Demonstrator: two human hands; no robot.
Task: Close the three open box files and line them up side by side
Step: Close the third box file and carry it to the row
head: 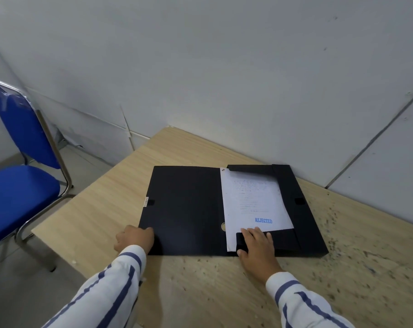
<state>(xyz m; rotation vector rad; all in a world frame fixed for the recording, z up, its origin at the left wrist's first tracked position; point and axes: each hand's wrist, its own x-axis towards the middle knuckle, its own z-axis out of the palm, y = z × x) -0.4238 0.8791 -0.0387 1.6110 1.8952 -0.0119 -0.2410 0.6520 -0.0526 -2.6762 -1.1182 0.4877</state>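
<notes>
One black box file lies open on the wooden table. Its lid is spread flat to the left. In the tray on the right lies a white sheet stamped REJECTED in blue, tucked under black flaps. My left hand grips the near left corner of the lid. My right hand rests flat on the near flap of the tray, fingers touching the paper's lower edge. Only this one file is in view.
A blue chair with a chrome frame stands left of the table. A grey wall runs right behind the file. The table's right part is speckled with dark marks. The table's left edge is close to my left hand.
</notes>
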